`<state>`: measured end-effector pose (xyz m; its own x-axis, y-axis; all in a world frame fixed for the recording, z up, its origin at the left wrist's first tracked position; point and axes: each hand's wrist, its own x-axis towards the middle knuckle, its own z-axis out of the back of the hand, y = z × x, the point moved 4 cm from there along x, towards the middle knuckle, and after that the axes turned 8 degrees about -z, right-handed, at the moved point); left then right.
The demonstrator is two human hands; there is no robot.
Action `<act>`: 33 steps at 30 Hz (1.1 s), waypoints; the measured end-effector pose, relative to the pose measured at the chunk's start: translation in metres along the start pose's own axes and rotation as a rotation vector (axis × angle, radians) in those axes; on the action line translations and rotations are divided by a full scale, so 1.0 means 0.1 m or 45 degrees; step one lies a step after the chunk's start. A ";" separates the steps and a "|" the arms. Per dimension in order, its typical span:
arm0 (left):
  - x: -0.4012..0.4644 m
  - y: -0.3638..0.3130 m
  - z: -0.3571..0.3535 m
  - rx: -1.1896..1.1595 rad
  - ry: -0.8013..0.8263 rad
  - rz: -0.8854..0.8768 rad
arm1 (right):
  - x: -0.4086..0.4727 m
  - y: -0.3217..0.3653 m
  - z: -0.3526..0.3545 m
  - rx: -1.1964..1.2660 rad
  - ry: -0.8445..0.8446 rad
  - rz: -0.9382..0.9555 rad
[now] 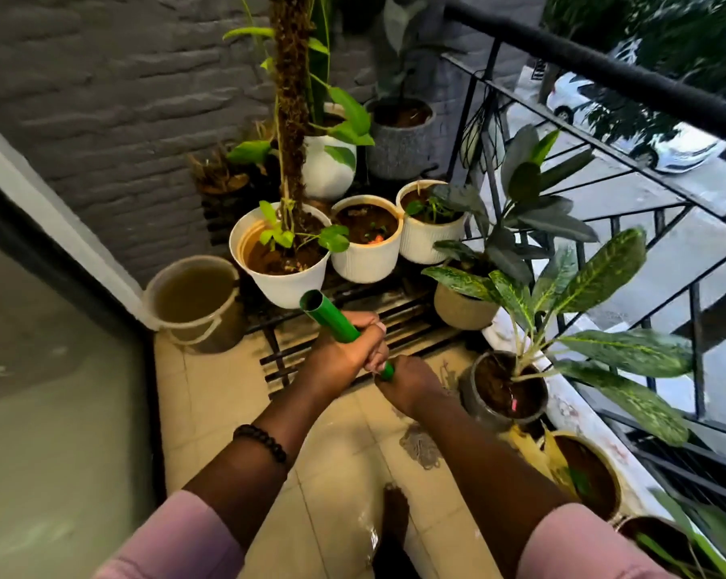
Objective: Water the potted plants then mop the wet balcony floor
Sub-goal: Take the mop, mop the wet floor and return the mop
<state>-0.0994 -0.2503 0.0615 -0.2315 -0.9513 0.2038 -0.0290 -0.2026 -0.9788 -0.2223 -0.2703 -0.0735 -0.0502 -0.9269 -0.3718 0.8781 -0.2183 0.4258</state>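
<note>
Both hands grip a green mop handle (329, 317) held upright in front of me. My left hand (346, 353) is closed around its upper part, and my right hand (411, 384) holds it just below. The grey stringy mop head (421, 447) rests on the beige tiled floor (227, 394), partly hidden under my right forearm. The tiles near my bare foot (394, 516) shine wet. Potted plants stand ahead: a large white pot (286, 282) with a moss pole, two ribbed white pots (367, 261), and a dark pot (501, 390) with spotted leaves.
A bucket (194, 302) of murky water stands in the left corner beside a glass door (52, 390). A low black slatted stand (352, 328) carries the white pots. A black railing (603, 131) runs along the right, with more pots (591, 474) lined up below it.
</note>
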 end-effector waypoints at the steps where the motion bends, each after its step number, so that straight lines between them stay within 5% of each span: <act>1: -0.09 -0.01 0.02 -0.015 -0.001 0.011 | -0.08 -0.01 -0.05 0.001 0.014 -0.004; 12: -0.77 0.11 0.00 -0.017 0.042 0.100 | -0.64 -0.23 -0.35 -0.174 0.086 0.067; 22: -1.34 0.61 -0.50 -0.072 -0.117 0.144 | -0.76 -0.84 -0.39 -0.437 0.243 0.285; 33: -1.00 0.36 -1.06 -0.039 -0.436 0.076 | -0.75 -1.24 -0.13 -0.085 0.163 0.277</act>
<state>-0.1806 -0.1375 0.0034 0.1060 -0.9851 0.1355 -0.0556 -0.1419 -0.9883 -0.3213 -0.1699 -0.1087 0.2001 -0.9028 -0.3808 0.8913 0.0063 0.4533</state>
